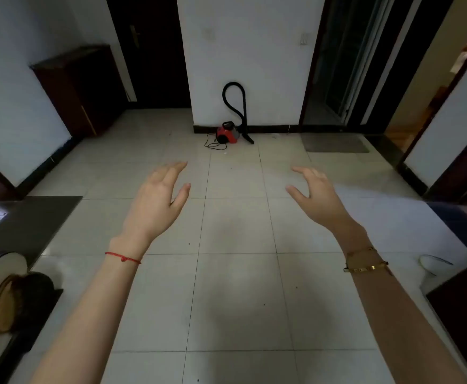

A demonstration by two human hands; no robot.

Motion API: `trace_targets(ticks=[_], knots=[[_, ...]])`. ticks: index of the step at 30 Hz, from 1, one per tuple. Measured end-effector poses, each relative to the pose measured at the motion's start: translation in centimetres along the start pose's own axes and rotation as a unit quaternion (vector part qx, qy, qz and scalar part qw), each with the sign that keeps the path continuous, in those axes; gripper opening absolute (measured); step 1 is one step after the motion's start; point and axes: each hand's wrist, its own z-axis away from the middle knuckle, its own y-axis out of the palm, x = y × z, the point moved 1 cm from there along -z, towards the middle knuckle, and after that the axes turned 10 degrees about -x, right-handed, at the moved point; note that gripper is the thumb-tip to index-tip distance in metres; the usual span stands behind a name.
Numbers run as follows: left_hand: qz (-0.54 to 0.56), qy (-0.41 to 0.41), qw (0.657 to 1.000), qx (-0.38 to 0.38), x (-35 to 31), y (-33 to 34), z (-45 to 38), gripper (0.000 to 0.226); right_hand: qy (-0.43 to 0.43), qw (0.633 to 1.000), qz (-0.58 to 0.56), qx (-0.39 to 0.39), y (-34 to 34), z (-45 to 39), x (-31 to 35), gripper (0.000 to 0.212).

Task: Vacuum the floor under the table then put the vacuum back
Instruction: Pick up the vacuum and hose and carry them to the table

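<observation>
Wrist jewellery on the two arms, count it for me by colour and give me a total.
Red: 1, a thin red string bracelet on the wrist of the left hand.
Gold: 2, a slim gold chain and a wider gold bangle below it, both on the wrist of the right hand.
Total: 3.

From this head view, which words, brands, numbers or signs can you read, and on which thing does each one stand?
None can be read.
Red canister vacuum: no legible label; too small and blurred.
Wall switch plate: blurred, no text legible.
</observation>
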Motion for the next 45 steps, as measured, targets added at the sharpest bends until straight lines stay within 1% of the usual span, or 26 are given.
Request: trace_targets(ticks=[8,13,16,22,27,35,40,45], knots=[[-0.005,-0.001,1.000,-0.003,-0.2,2.9,-1.3,0.046,-0.017,1.000,-0.009,-0.016,1.3,-2.6,-2.4,0.048],[0.003,-0.016,1.000,0.007,0.4,5.2,-2.9,0.046,-0.036,0.999,-0.015,-0.007,3.5,-5.1,-4.5,0.048],[0.004,-0.022,1.000,0.013,1.4,7.0,-4.6,0.045,-0.044,0.999,-0.015,0.006,5.0,-7.0,-5.9,0.049],[0.002,-0.028,1.000,0.012,4.9,12.0,-9.3,0.045,-0.028,0.999,-0.037,0.025,9.4,-12.9,-8.4,0.048],[-0.005,-0.026,1.000,0.014,9.1,16.7,-16.4,0.045,-0.015,0.998,-0.045,0.038,13.5,-21.2,-9.9,0.048],[0.002,-0.010,1.000,0.004,15.4,24.2,-32.6,0.044,-0.012,0.999,-0.045,0.012,18.9,-37.8,-11.5,0.048],[0.005,-0.018,1.000,0.020,18.4,29.0,-40.6,0.046,0.018,0.999,-0.042,0.017,21.7,-45.5,-13.5,0.048],[0.018,-0.005,0.999,0.036,20.6,34.9,-47.9,0.046,0.022,0.999,-0.030,0.014,25.5,-52.3,-17.3,0.049]])
